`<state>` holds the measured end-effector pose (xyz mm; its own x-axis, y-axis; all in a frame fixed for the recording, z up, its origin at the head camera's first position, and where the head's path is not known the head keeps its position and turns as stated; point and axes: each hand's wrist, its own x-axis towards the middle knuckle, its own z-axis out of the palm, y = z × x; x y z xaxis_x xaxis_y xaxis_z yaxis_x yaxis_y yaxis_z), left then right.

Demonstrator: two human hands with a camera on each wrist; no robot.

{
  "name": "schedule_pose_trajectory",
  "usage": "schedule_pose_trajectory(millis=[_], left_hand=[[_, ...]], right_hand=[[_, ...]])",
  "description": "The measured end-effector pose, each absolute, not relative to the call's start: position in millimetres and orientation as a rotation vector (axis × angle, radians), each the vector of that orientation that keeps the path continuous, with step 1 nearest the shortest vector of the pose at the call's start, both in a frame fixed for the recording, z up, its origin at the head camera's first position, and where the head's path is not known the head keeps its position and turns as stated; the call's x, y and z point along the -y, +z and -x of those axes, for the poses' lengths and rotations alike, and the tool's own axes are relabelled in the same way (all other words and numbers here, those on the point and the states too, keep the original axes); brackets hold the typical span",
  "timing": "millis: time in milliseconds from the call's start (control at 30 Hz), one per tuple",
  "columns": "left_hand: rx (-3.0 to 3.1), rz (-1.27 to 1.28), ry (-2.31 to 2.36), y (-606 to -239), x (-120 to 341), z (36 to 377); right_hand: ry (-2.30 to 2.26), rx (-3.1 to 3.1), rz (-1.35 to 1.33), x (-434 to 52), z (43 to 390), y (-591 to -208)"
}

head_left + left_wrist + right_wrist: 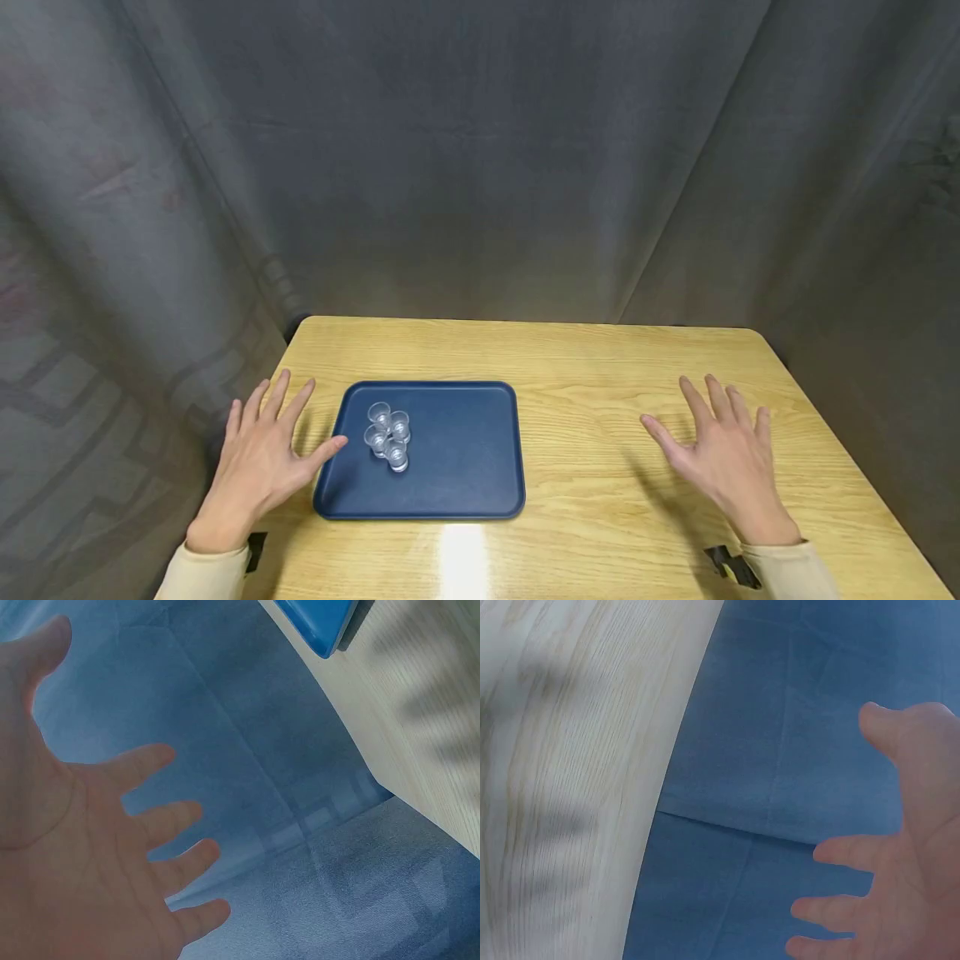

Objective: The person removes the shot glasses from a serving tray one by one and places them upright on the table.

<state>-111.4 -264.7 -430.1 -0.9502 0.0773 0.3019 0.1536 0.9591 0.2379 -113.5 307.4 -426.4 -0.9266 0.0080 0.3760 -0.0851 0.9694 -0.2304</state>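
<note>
Several small clear cups [398, 427] stand clustered on the left part of a dark blue tray [465, 454]. My left hand [258, 462] hovers at the tray's left side, fingers spread and holding nothing; its thumb reaches over the tray's left rim in the head view. Over the right part of the table, well apart from the tray, my right hand [727, 462] is held up with spread fingers and nothing in it. Both palms show bare in the wrist views, the left hand [97, 847] and the right hand [907, 885].
The tray lies on a light wooden table [585, 367] with rounded far corners. Grey curtains [465, 167] hang behind it and along both sides. In the left wrist view, a corner of the blue tray [319, 622] shows near the table edge.
</note>
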Motion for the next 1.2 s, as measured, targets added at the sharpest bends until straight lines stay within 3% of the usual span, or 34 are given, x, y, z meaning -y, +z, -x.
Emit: schedule_pose_trajectory(millis=[1200], left_hand=[[2.770, 0.079, -0.764, -467.8, 253.7, 123.8]], right_hand=[[1.397, 2.610, -0.317, -166.4, 143.6, -444.4]])
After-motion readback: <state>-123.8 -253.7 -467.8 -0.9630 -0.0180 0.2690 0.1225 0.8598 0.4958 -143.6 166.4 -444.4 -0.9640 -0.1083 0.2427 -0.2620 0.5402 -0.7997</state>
